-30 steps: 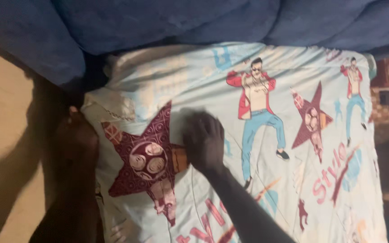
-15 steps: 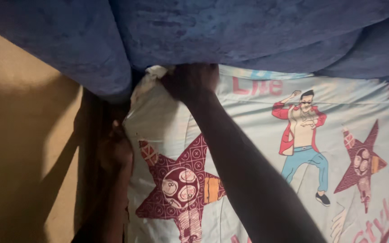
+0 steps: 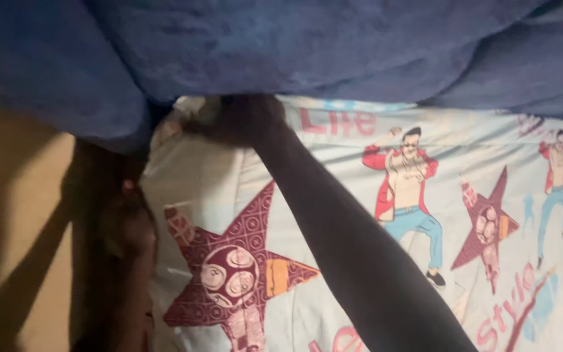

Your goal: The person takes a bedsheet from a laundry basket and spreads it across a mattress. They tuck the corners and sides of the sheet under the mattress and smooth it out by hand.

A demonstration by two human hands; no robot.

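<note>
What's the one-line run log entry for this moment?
right hand: on printed sheet at blue blanket edge | left hand: at the sheet's side edge | grip: unclear

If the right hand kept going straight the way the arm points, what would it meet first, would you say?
Most likely the blue blanket. The right hand lies on the printed sheet at the blanket's lower edge, pointing up and away, so the blanket's fold comes first. Depth there is dark and unclear.

Dim, soft-focus view; deep shadow at left.
</note>
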